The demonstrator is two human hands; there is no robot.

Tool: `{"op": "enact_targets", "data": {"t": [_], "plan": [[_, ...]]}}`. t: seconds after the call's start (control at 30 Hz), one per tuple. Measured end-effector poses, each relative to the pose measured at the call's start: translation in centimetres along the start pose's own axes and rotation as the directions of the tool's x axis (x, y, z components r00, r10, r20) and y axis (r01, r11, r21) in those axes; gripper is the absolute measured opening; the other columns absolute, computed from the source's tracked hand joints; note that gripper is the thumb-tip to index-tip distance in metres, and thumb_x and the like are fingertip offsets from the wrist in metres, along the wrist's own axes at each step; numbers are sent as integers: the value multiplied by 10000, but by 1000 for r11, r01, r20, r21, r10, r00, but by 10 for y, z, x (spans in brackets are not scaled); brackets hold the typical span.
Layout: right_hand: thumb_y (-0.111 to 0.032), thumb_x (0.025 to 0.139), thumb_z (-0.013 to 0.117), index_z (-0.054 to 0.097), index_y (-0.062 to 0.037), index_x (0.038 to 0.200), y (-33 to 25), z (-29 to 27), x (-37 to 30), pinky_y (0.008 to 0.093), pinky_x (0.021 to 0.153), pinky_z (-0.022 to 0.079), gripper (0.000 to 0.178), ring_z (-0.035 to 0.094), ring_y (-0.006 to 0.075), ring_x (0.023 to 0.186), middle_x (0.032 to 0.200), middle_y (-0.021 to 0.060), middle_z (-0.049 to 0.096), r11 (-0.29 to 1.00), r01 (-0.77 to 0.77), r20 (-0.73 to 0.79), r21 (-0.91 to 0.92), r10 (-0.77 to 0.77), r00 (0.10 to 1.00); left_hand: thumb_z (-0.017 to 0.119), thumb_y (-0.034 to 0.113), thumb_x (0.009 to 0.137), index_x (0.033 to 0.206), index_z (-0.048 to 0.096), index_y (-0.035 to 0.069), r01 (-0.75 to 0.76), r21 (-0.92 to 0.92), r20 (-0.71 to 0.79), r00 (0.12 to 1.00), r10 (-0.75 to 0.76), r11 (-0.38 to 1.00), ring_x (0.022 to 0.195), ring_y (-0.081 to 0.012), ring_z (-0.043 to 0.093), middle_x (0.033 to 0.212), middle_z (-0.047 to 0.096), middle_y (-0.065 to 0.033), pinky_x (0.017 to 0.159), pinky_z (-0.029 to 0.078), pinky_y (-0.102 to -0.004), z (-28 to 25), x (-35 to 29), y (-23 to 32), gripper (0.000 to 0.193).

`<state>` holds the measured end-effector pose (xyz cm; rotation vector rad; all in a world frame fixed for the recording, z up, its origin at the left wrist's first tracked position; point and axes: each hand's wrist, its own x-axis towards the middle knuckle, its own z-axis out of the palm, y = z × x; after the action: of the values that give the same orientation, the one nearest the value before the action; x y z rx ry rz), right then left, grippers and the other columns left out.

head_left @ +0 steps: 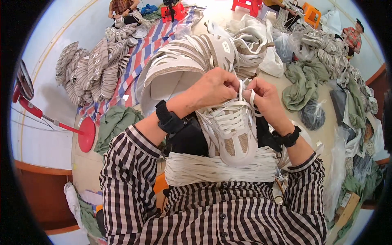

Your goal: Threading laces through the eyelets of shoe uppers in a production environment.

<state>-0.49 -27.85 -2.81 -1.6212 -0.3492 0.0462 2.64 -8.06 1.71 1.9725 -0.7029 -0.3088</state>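
Note:
A white and beige sneaker (pixel 238 150) rests on my lap, its toe pointing toward me. White lace is threaded in rows across its tongue. My left hand (pixel 216 86) is closed in a pinch on the shoelace at the top of the lacing, on the left side. Opposite it, my right hand (pixel 266 98) pinches the lace too, and a loop hangs below its fingers. The ankle opening is partly hidden behind both hands. Under the toe, a thick bundle of white laces (pixel 220 168) lies across my lap.
Just beyond my hands curves a row of nested shoe uppers (pixel 179 57). More shoe bundles (pixel 92 73) are piled at the left by a striped sheet (pixel 141 53). A red-based fan (pixel 85 134) stands left; green cloth (pixel 304 83) lies right. Other people sit at the back.

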Motion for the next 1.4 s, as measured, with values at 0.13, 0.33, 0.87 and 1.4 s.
{"op": "enact_targets", "data": {"t": [0.13, 0.33, 0.87, 1.4], "plan": [[-140, 852, 648, 568, -33, 802, 3, -3, 3, 195, 532, 348, 142, 435, 22, 614, 684, -60, 526, 998, 29, 17, -53, -28, 999, 619, 71, 736, 778, 634, -24, 3, 174, -30, 1000, 3, 985, 601, -73, 476, 612, 548, -33, 556, 411, -267, 6, 0, 2, 105], [-226, 912, 573, 577, -32, 812, 3, -3, 8, 209, 591, 368, 218, 448, 36, 659, 703, -44, 529, 994, 61, 72, -85, -55, 996, 618, 61, 721, 765, 597, 11, -188, 438, -131, 954, 269, 879, 608, -225, 548, 660, 559, -116, 564, 430, -343, 15, -8, -8, 70], [-232, 982, 478, 557, -14, 860, 8, 15, 4, 207, 611, 354, 262, 417, 51, 659, 685, -24, 489, 991, 133, -117, 30, -129, 985, 591, -24, 781, 787, 528, -1, 160, 621, -446, 877, 178, 767, 583, -220, 486, 693, 463, -82, 543, 379, -289, -73, -174, -35, 68], [-84, 867, 595, 576, -22, 921, -12, -9, -3, 199, 715, 406, 85, 494, 47, 760, 801, -34, 543, 974, 148, 124, -174, -127, 984, 651, 32, 762, 1076, 582, 33, 116, 448, -587, 786, 194, 886, 632, -274, 582, 817, 611, -131, 577, 476, -334, -25, -157, -30, 322]]}}
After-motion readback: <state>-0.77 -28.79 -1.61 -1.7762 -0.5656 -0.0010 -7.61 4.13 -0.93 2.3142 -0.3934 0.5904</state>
